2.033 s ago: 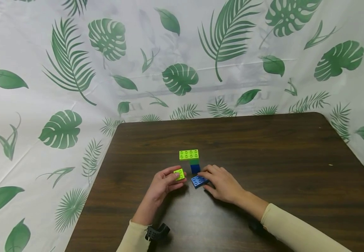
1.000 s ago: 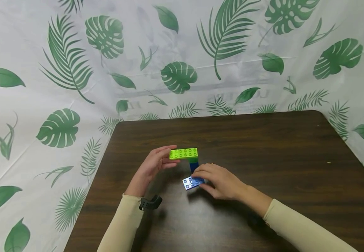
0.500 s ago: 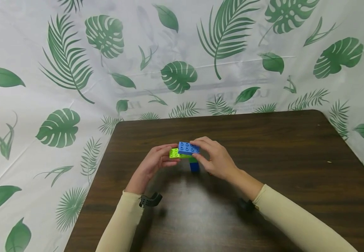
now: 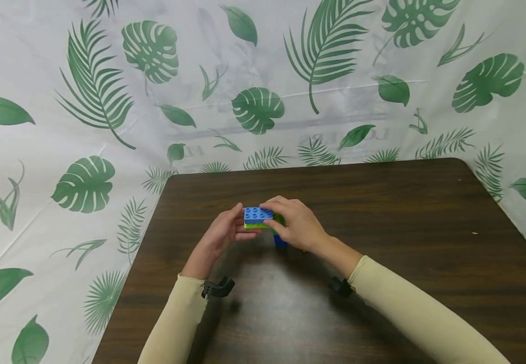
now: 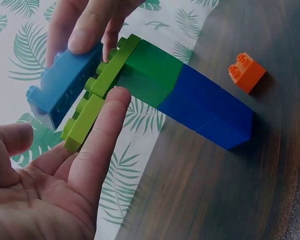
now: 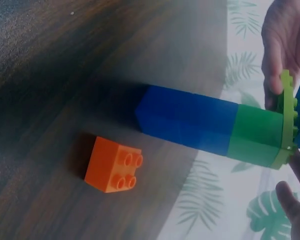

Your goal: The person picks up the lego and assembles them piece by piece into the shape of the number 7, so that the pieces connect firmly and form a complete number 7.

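Note:
My right hand (image 4: 301,225) pinches a flat blue brick (image 4: 255,215) by its right end, over the lime bricks. In the left wrist view a gap shows between this blue brick and the studs of the long lime brick (image 5: 115,65) and short lime brick (image 5: 84,122), which lie end to end. Straight fingers of my left hand (image 4: 221,233) support the short lime brick from below, the thumb held off it. Under the long lime brick stands a column, a green brick (image 5: 151,72) above dark blue bricks (image 5: 210,107).
An orange brick (image 6: 112,165) sits on the dark wooden table (image 4: 381,212) beside the column's foot, mostly hidden by the right hand in the head view. A leaf-printed sheet (image 4: 263,60) hangs behind the table.
The left hand has brought the short lime brick up against the long one. The right hand has lifted the flat blue brick from the table and shifted it left over both.

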{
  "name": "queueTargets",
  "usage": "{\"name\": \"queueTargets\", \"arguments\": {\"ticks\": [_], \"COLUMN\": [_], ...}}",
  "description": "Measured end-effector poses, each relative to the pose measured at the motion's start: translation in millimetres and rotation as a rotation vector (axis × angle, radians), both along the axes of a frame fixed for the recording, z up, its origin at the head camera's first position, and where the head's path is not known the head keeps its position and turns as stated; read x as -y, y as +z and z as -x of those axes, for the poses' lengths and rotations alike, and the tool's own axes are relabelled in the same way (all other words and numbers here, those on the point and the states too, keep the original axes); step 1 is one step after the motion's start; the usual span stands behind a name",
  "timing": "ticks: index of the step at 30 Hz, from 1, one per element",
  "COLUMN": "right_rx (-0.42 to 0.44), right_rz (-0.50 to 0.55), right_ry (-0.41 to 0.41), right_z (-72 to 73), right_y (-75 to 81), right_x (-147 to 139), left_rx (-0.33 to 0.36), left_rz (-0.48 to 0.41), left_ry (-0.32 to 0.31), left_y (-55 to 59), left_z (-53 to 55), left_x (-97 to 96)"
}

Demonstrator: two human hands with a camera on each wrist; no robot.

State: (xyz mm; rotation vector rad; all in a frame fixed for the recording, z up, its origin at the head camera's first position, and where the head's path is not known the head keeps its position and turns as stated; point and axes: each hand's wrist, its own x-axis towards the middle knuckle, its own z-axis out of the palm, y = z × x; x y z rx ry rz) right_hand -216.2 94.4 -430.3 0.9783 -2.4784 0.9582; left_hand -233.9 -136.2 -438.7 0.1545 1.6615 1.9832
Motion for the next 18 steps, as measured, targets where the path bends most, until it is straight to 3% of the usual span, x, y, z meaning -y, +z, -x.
{"name": "queueTargets", "arguments": {"ticks": [11,18], "right_rx": [-0.004,0.042], "right_rz": [-0.047,-0.015], "right_ry": [0.001,-0.006], "right_z": [1.3,2.6], "right_y": [-4.6,-5.1], "right_x": [4.6,5.4], "left_rx": [-0.002,-0.017], "left_rz": [-0.019,0.005], "left_ry": [-0.012,-0.014], "left_y": [1.2,1.5], "left_z": [-1.4,0.2], "left_x": [0.0,-0.4]}}
